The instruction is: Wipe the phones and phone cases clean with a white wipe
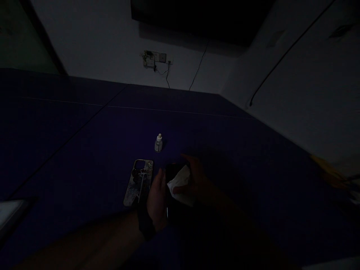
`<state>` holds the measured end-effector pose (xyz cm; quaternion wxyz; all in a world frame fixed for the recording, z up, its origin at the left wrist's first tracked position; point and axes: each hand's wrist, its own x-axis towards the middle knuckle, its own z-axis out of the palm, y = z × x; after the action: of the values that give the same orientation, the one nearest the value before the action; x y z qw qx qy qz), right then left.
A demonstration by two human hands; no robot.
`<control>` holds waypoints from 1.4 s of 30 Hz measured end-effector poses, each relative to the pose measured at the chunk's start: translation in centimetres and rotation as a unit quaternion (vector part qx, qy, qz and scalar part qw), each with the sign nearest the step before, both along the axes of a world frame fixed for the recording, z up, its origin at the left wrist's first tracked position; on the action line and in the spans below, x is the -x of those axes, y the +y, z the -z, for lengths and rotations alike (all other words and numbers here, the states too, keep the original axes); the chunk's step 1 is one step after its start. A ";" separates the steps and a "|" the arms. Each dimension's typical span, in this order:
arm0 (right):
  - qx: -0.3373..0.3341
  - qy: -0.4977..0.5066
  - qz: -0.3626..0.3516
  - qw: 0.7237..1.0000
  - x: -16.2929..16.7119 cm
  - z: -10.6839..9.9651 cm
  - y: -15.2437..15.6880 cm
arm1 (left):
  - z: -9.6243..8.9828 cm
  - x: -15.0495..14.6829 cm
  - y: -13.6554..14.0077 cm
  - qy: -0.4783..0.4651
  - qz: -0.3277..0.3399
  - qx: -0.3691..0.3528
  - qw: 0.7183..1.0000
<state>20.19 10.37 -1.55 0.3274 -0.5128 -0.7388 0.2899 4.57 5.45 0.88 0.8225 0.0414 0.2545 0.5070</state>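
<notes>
In dim light my left hand (pixel 157 198), with a dark band at the wrist, grips a dark smartphone (pixel 173 170) along its left side. My right hand (pixel 195 176) pinches a white cloth or tissue (pixel 181 180) against the phone's face, thumb on top. Much of the phone's lower part is lost in shadow. Left of my left hand lies a patterned phone case (pixel 139 182) with a camera cut-out at its top. Beyond the hands stands a small clear bottle (pixel 158 144) with a white cap.
The surface is dark blue (pixel 112 131). At the lower left edge is a pale flat object (pixel 11 213), partly cut off. Wall sockets with cables (pixel 157 58) sit beyond, under a dark screen (pixel 197 18). Something yellow (pixel 329 168) lies at the far right.
</notes>
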 end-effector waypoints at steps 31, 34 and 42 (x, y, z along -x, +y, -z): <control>0.073 0.011 -0.016 0.997 0.1 -1.1 -0.6 | 0.2 0.1 -0.2 -0.022 0.033 -0.016 0.999; 0.094 0.014 0.045 0.995 -0.5 -1.1 0.0 | 0.1 0.0 -0.2 -0.023 0.034 -0.008 0.999; 0.059 0.049 -0.009 0.997 1.5 -0.1 -0.9 | 0.3 0.0 -0.3 -0.021 0.034 -0.024 0.999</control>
<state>18.73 9.51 -1.41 0.3294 -0.5095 -0.7084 0.3606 4.55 5.13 0.63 0.8432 0.0586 0.2233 0.4856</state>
